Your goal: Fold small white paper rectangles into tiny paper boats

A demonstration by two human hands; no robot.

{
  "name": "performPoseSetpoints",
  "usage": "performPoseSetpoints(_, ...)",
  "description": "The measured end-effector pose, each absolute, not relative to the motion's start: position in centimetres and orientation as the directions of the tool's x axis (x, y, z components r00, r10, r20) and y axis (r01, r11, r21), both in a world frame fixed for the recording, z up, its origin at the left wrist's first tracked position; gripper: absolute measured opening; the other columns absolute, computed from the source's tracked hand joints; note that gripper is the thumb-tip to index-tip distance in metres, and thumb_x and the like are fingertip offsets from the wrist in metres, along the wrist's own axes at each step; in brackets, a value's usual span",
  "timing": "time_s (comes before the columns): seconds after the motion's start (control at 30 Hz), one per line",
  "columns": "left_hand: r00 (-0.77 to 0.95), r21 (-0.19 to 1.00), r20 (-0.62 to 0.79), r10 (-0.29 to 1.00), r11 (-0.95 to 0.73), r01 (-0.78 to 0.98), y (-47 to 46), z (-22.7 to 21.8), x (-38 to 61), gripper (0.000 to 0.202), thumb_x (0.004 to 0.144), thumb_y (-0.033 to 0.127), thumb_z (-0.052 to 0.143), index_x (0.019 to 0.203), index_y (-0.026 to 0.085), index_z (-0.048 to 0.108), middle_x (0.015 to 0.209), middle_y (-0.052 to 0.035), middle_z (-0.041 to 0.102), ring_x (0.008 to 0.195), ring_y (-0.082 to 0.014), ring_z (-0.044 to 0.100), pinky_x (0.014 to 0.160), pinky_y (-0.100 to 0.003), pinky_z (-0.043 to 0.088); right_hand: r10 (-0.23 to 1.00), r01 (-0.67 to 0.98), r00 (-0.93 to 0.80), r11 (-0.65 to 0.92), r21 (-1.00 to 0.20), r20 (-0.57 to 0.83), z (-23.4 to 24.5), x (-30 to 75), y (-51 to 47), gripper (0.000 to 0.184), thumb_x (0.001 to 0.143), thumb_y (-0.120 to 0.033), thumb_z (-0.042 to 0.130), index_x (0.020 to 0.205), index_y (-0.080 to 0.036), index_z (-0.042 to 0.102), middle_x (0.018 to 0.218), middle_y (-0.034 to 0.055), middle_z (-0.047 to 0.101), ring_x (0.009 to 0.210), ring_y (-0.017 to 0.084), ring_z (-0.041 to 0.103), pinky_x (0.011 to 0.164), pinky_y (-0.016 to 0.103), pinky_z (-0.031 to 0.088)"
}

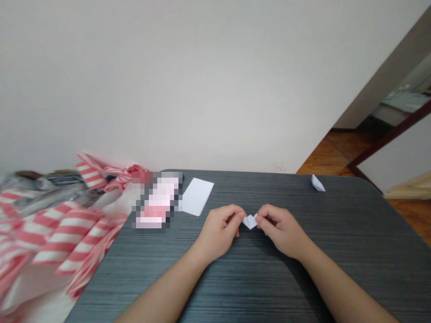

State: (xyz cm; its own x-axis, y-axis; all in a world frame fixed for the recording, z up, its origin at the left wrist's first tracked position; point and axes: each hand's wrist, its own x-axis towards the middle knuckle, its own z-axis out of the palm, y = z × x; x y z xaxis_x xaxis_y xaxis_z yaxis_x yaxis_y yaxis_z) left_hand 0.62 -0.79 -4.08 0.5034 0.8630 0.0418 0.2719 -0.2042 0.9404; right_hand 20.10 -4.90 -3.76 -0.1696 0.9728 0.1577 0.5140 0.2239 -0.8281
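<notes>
Although both hands cover its outer corners, a small folded paper shape [250, 221] shows clearly enough at the centre of the view, pale white with crisp creases. Its lower tip points toward the person, and its wider axis runs roughly side to side between the hands. The left hand [218, 231] and the right hand [281, 231] each pinch one side of it, narrowly closed and nearly meeting, so the exact fold pattern is hidden. Both forearms angle inward from the lower corners of the view, and the wrists are bare. The paper sits over the middle of a dark grey table [336, 287] with a finely streaked, wood-like grain and rounded corners, though I cannot tell whether its underside touches the surface. Beyond the left hand, a rectangular white paper sheet [197, 196] lies flat and tilted on the tabletop. Next to that sheet, a pink-and-white object [156, 200] is pixelated beyond recognition. A second small folded paper piece [318, 183] sits near the far edge on the right, its tip angled upward and well apart from the hands. Off the table's left side, blurred red-and-white striped material [60, 233] spreads in loose folds, and whether it is cloth or plastic is hard to make out. A smooth off-white wall [168, 80] fills the top of the view, while a warm wooden floor [332, 157] shows at the right.
</notes>
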Motion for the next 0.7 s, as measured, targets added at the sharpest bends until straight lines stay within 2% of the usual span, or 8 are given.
performPoseSetpoints(0.27, 0.473, 0.958, 0.005, 0.881, -0.14, 0.251, -0.6, -4.4, 0.6, 0.027, 0.095, 0.036, 0.048, 0.085, 0.018, 0.066, 0.052, 0.0038, 0.057, 0.048, -0.011, 0.054, 0.053, -0.02, 0.042, 0.986, 0.479, -0.106, 0.165, -0.862, 0.13, -4.6, 20.3, -4.8, 0.015, 0.091, -0.026, 0.055, 0.079, -0.019, 0.06, 0.062, -0.0025, 0.056, 0.056, 0.012, 0.051, 0.056, 0.024, 0.04)
performPoseSetpoints(0.43, 0.449, 0.968, 0.012, 0.894, -0.123, 0.218, -0.6, -4.6, 0.5, 0.027, 0.094, 0.038, 0.049, 0.087, 0.018, 0.064, 0.052, 0.0035, 0.059, 0.049, -0.0117, 0.055, 0.053, -0.021, 0.042, 0.994, 0.39, -0.082, 0.098, -0.916, 0.071, -4.9, 20.2, -4.9, 0.013, 0.093, -0.028, 0.054, 0.085, -0.019, 0.06, 0.061, -0.0026, 0.059, 0.052, 0.012, 0.054, 0.054, 0.024, 0.043)
performPoseSetpoints(0.7, 0.416, 0.997, -0.055, 0.908, 0.027, 0.071, -0.6, -4.7, 0.9, 0.025, 0.093, 0.04, 0.051, 0.087, 0.017, 0.057, 0.048, 0.005, 0.057, 0.044, -0.0108, 0.05, 0.049, -0.021, 0.04, 0.997, 0.332, -0.07, 0.065, -0.941, 0.045, -5.0, 20.3, -5.2, 0.013, 0.092, -0.027, 0.056, 0.084, -0.018, 0.061, 0.059, -0.0024, 0.06, 0.052, 0.012, 0.056, 0.054, 0.024, 0.043)
